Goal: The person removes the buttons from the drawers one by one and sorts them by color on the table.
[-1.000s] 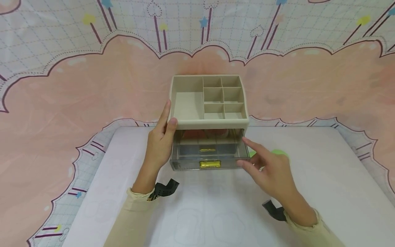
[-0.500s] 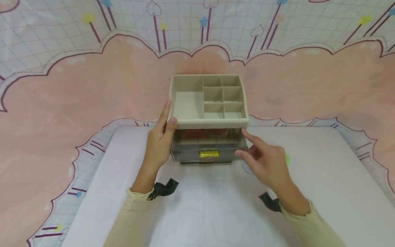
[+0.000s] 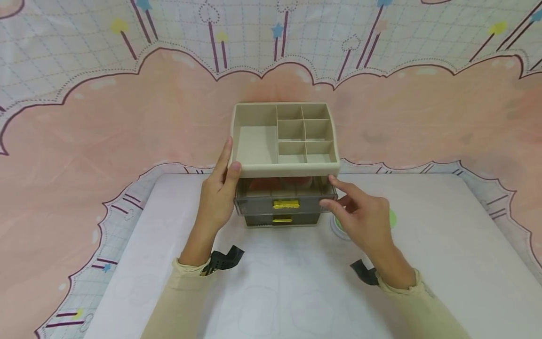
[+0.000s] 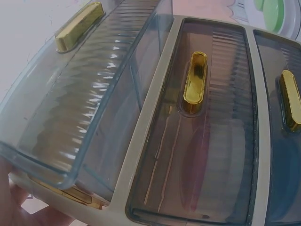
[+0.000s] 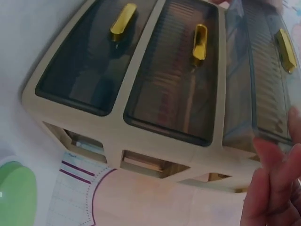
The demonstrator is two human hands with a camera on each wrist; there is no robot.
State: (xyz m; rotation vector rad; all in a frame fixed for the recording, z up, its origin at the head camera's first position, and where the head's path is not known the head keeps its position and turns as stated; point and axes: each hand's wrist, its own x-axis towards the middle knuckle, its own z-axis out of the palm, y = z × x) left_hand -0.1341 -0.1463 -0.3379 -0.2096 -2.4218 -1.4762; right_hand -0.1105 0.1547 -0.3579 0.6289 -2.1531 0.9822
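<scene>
A cream drawer organizer (image 3: 257, 146) with a compartmented top stands in the middle of the table. Its smoky, see-through top drawer (image 3: 254, 205) juts partway out, showing a gold handle (image 3: 286, 204); reddish contents appear inside. The middle drawer (image 4: 221, 141) and bottom drawer (image 5: 84, 70) sit closed in the wrist views. My left hand (image 3: 216, 193) holds the organizer's left side, thumb at the front corner. At the top drawer's right end, my right hand (image 3: 366, 214) has its thumb against the front and its index finger at the side near the cream edge; its other fingers are curled.
Behind and partly hidden by the right hand lies a round green item (image 3: 393, 219) with a pale rim. A patterned pink cloth (image 3: 169, 122) rises behind the white table (image 3: 279, 292), right up to the organizer's back.
The top drawer has slid back into the organizer, bringing the drawer below it into view. My right hand has moved inward and slightly up with it; the left hand has kept its place.
</scene>
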